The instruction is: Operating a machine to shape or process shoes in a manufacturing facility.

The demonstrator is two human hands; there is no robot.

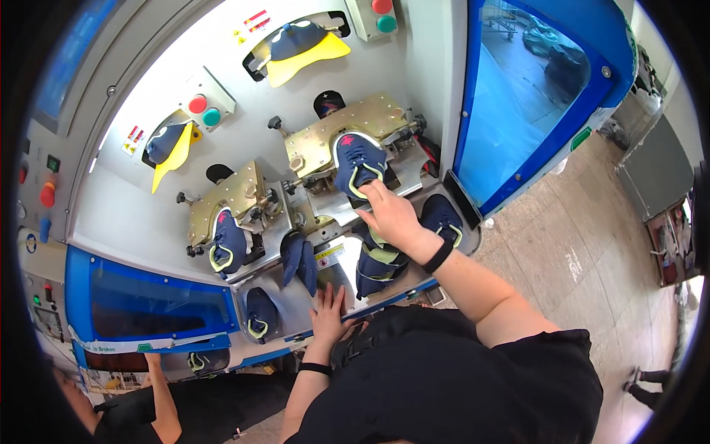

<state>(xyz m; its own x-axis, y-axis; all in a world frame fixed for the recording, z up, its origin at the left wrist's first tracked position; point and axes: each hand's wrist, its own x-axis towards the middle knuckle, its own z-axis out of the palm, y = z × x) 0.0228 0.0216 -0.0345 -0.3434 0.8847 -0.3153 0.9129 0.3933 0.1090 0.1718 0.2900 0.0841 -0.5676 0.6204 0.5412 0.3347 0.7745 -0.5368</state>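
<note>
My right hand (388, 214) grips the lime-edged collar of a navy shoe upper (359, 159). That upper has a red mark on its tongue, and its front lies against the brass-coloured clamp plate (314, 140) of the right-hand press station. Fingers spread, my left hand (330, 314) rests on the front part of the metal shelf, holding nothing. Just above it hang dark blue shoe pieces (299, 260). Another navy upper (229, 243) sits at the left-hand station's clamp plate (222, 201).
On the shelf lie a navy upper (262, 314), a lime-lined stack of uppers (381, 265) and one more upper (441, 217). Blue-framed doors (536, 96) flank the machine. Red and green buttons (211, 117) are on its back wall. A co-worker's arm (164, 403) is at lower left.
</note>
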